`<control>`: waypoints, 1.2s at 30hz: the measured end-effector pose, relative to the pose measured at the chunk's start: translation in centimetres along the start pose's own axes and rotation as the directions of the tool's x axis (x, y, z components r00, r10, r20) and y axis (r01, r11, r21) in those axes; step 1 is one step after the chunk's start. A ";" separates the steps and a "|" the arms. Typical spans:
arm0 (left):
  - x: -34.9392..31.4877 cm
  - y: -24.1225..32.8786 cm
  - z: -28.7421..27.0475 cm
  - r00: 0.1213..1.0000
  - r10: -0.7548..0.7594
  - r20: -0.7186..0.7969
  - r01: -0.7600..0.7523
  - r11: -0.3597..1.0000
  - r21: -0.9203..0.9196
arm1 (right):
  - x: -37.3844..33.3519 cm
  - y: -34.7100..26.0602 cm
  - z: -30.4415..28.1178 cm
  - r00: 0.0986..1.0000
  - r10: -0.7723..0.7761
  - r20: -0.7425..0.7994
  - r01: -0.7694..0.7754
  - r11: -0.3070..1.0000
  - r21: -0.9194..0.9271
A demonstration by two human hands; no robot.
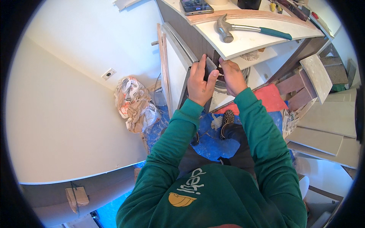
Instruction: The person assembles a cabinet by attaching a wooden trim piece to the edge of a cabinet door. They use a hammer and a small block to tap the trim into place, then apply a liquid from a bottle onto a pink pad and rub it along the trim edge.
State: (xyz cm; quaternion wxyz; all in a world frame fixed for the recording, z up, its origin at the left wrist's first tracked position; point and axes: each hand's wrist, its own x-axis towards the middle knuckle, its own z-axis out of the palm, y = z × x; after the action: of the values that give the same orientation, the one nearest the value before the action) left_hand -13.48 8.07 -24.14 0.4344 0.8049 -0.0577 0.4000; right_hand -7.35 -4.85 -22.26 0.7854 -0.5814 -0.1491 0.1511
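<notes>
My left hand (201, 83) is around a narrow dark grey panel (210, 65), fingers on its left side and thumb toward its right. The panel stands upright at the open front of a cabinet with a white top (243, 40). Close by, my right hand (233, 77) is closed, with its fingertips beside the panel's upper part, just under the corner of the top. What these fingers grip is hidden. A claw hammer (253, 30) with a green handle lies on the top above my hands.
A curved wooden strip (254, 16) and a phone (196, 7) lie on the top. White boards (172, 70) lean left of the cabinet. Coiled cable (222, 88) sits inside it. A crumpled plastic bag (133, 104) is by the wall, a red sheet (266, 98) on the right.
</notes>
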 end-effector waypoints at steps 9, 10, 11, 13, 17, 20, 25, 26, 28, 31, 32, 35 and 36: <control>0.4 0.7 -0.5 0.999 0.019 0.036 -0.019 1.000 0.023 | 0.4 0.6 -0.5 0.996 -0.085 0.003 0.085 0.992 -0.089; 0.5 0.6 -0.5 0.999 0.020 0.045 -0.021 0.999 0.025 | 0.6 1.0 -0.8 0.996 -0.086 0.002 0.086 0.992 -0.090; 0.5 0.5 -0.6 0.998 0.020 0.053 -0.022 0.999 0.029 | 0.6 0.9 -0.6 0.996 -0.087 0.003 0.087 0.992 -0.089; 0.4 0.1 -0.7 0.998 0.029 0.064 -0.032 0.999 0.040 | 0.3 0.7 -0.4 1.000 -0.031 -0.002 0.031 0.999 -0.038; 0.7 -0.8 -0.6 0.994 0.094 0.053 -0.096 0.994 0.049 | -0.1 -0.1 0.4 1.000 0.003 -0.004 -0.003 1.000 0.014; 0.9 -0.9 -0.5 0.992 0.115 0.051 -0.117 0.993 0.034 | -0.4 -0.4 0.7 1.000 0.004 -0.029 -0.004 1.000 0.009; 1.0 -0.9 -0.4 0.993 0.111 0.044 -0.110 0.994 -0.010 | -0.1 0.0 0.3 1.000 0.008 -0.017 -0.008 1.000 0.021; 1.1 -0.8 -0.4 0.993 0.106 0.044 -0.106 0.994 -0.014 | -0.2 -0.1 0.4 0.999 0.027 -0.027 -0.027 0.999 0.030; 1.1 -0.8 -0.3 0.994 0.105 0.038 -0.104 0.994 -0.022 | -0.1 0.1 0.3 1.000 0.013 -0.013 -0.012 0.999 0.040; 1.1 -0.9 -0.1 0.993 0.115 0.022 -0.114 0.993 -0.029 | 0.2 0.7 -0.3 1.000 -0.013 0.022 0.013 1.000 0.024; 1.1 -0.9 -0.1 0.993 0.115 0.019 -0.114 0.993 -0.029 | 0.2 0.4 -0.1 0.999 -0.021 0.036 0.020 1.000 0.014; 1.1 -0.7 -0.2 0.996 0.090 0.018 -0.089 0.996 -0.027 | -0.4 -0.4 0.7 1.000 0.030 0.001 -0.030 0.999 0.045; 1.1 -0.5 -0.2 0.997 0.078 0.020 -0.077 0.997 -0.027 | -0.4 -0.3 0.6 1.000 0.021 0.013 -0.021 0.999 0.045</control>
State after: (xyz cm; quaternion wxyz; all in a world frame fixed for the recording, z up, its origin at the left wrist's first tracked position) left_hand -12.61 8.82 -23.60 0.4285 0.8005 -0.0986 0.4073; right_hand -7.88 -4.59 -21.89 0.7957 -0.5642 -0.1445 0.1662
